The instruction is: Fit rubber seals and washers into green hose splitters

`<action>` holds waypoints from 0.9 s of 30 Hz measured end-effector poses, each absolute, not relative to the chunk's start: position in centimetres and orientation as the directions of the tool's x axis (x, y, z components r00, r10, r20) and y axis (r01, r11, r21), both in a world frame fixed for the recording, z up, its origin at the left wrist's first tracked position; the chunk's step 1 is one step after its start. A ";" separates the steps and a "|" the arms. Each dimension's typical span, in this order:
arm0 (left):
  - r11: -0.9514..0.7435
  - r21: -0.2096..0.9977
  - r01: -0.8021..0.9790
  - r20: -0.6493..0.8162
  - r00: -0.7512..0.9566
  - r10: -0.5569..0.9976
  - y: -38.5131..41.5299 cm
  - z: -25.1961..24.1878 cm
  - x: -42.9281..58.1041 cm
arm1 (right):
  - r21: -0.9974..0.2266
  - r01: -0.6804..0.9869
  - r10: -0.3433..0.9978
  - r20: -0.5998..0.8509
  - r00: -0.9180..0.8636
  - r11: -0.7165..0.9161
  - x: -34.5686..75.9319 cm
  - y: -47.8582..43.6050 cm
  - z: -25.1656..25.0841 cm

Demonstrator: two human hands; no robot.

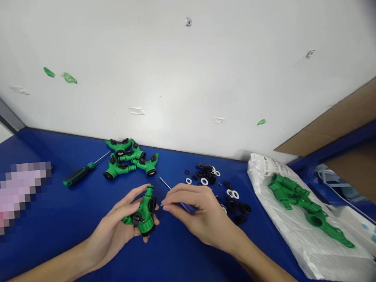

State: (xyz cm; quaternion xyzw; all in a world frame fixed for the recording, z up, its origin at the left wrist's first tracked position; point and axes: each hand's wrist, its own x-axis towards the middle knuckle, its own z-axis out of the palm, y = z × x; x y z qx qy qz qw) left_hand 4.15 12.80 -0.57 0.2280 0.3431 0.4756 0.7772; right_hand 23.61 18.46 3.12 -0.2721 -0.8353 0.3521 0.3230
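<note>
My left hand (113,227) holds a green Y-shaped hose connector (146,216) with black valve knobs and a black collar at its lower end. Just right of the connector is my right hand (196,210), its thumb and index finger pinched on a tiny metallic piece, too small to make out well. A thin screwdriver (165,183) passes beneath the right hand, its shaft tip pointing up and left and its blue handle partly hidden by the fingers; whether the hand grips it is unclear. A small gap separates the right fingertips from the connector.
Several green connectors (120,147) lie near the wall, beside a green-black screwdriver (80,174). Black parts and white washers (204,182) are scattered right of centre. Green bodies (293,195) rest on a white padded bag (279,229). A white power strip (360,227) is far right.
</note>
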 end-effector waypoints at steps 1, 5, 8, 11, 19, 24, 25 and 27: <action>0.439 0.681 -0.586 -0.309 0.314 0.898 12.8 -0.6 4.1 | -0.754 0.220 0.668 0.359 -0.652 0.619 23.3 18.6 3.1; 0.419 0.700 -0.579 -0.272 0.326 0.905 12.7 -1.1 4.1 | -0.696 0.251 0.624 0.351 -0.698 0.672 22.9 18.7 2.4; 0.403 0.713 -0.574 -0.258 0.319 0.912 12.7 -1.3 4.0 | -0.663 0.288 0.625 0.348 -0.699 0.691 22.9 18.4 2.3; 0.388 0.720 -0.576 -0.246 0.311 0.918 12.7 -1.3 4.0 | -0.654 0.314 0.634 0.332 -0.698 0.688 23.0 18.3 3.0; 0.395 0.748 -0.533 -0.223 0.359 0.906 12.6 -1.5 4.1 | -0.661 0.323 0.632 0.298 -0.715 0.677 23.0 18.4 3.4; 0.395 0.752 -0.527 -0.223 0.361 0.906 12.5 -1.5 4.1 | -0.666 0.353 0.641 0.247 -0.727 0.657 23.2 18.3 3.6; 0.390 0.753 -0.530 -0.219 0.357 0.908 12.5 -1.5 4.1 | -0.672 0.359 0.645 0.233 -0.728 0.647 23.2 18.3 3.6; 0.386 0.753 -0.533 -0.215 0.356 0.909 12.6 -1.5 4.0 | -0.683 0.363 0.646 0.210 -0.734 0.634 23.2 18.4 3.7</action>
